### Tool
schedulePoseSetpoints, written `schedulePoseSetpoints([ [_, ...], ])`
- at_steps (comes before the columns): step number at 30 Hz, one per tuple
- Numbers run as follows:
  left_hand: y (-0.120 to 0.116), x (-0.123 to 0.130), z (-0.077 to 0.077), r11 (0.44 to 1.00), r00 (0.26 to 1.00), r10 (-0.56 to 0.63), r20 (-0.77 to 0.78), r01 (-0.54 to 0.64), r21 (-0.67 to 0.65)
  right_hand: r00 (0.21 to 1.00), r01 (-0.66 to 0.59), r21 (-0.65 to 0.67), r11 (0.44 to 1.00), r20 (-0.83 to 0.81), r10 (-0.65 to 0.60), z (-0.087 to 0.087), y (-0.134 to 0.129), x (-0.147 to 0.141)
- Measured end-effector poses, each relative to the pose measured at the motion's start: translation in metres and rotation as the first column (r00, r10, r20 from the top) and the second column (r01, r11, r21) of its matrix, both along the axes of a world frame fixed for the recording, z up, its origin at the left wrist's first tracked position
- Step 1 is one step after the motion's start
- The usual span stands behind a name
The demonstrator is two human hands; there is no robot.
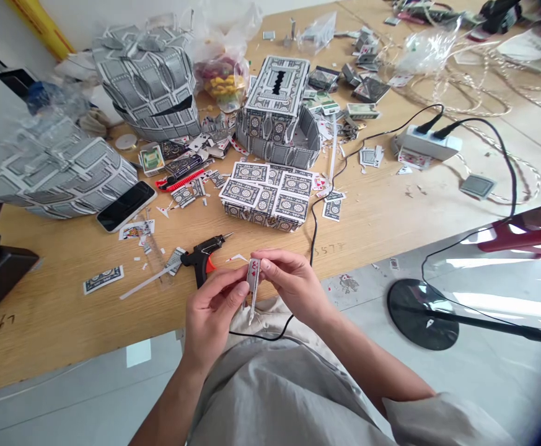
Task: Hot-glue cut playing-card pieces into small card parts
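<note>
A folded playing card (253, 280) with red marks stands nearly edge-on between my two hands, above my lap. My left hand (214, 303) pinches it from the left, thumb and fingers closed. From the right, the thumb and fingertips of my right hand (293, 282) grip its upper part. Just beyond my left hand lies a black glue gun (202, 257) with an orange trigger. Farther off is a low box covered in patterned cards (265, 197), with several cards laid across its top.
Card-built baskets (65, 167) and a taller card bag (147, 80) stand at left, by a phone (126, 206) and a red cutter (181, 181). Behind is a card-covered tissue box (277, 93). A black cable (314, 229) runs from a power strip (428, 144). Card scraps litter the table.
</note>
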State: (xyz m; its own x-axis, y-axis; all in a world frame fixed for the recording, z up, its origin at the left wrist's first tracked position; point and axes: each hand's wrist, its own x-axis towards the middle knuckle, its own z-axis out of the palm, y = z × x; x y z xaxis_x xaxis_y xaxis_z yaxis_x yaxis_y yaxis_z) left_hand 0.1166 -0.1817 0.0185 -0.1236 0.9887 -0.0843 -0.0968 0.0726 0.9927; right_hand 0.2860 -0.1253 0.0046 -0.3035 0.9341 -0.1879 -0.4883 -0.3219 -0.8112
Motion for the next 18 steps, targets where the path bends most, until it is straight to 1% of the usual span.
schedulePoseSetpoints([
  [4, 0.0011, 0.0004, 0.0022, 1.0, 1.0, 0.005, -0.008, -0.005, 0.027, 0.999, -0.008, -0.026, 1.0, -0.032, 0.007, 0.0014, -0.0007, -0.0009],
  [8, 0.0016, 0.0012, 0.0021, 0.998, 1.0, 0.012, 0.02, -0.014, 0.063, 0.998, -0.011, -0.014, 1.0, -0.055, 0.011, 0.0021, -0.0009, -0.0013],
  [18, -0.0017, 0.0017, -0.0004, 0.999, 0.999, 0.01, 0.039, -0.012, 0.051, 0.999, 0.009, 0.02, 1.0, -0.044, -0.008, 0.0001, -0.0016, -0.002],
])
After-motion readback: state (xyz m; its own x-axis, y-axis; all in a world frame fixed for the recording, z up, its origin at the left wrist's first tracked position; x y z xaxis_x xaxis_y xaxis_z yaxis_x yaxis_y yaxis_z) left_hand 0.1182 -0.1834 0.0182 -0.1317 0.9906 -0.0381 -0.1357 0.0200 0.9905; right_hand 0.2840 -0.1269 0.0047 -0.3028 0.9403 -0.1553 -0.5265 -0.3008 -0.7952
